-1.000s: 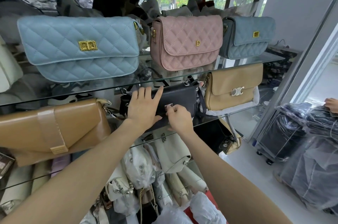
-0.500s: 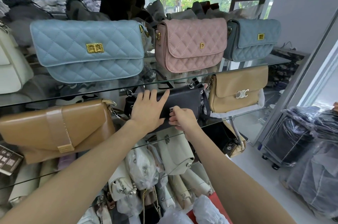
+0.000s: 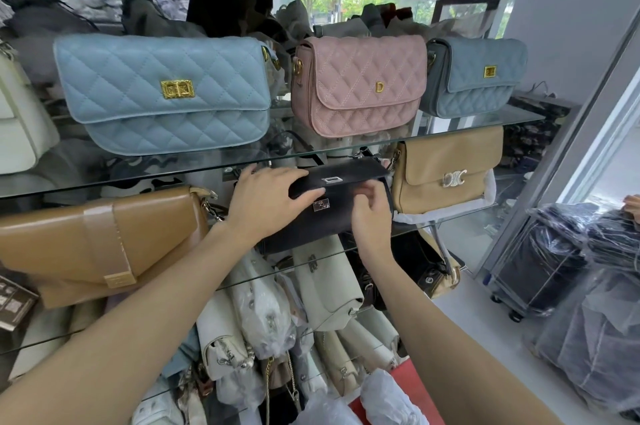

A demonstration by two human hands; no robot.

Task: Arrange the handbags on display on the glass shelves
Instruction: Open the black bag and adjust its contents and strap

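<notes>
Black handbag (image 3: 332, 216) on middle glass shelf (image 3: 450, 216), between brown bag (image 3: 97, 244) and tan bag (image 3: 446, 168), flap lifted. Left hand (image 3: 266, 199) grips flap edge, fingers over top, thumb beneath. Right hand (image 3: 370, 213) at bag front, fingers curled beside silver clasp (image 3: 320, 205); grasp unclear. Blue (image 3: 162, 92), pink (image 3: 360, 85) quilted bags on shelf above.

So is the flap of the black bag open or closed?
Open. The black handbag's flap is lifted, its silver plate apart from the turn-lock below; the left hand holds the flap.
</notes>
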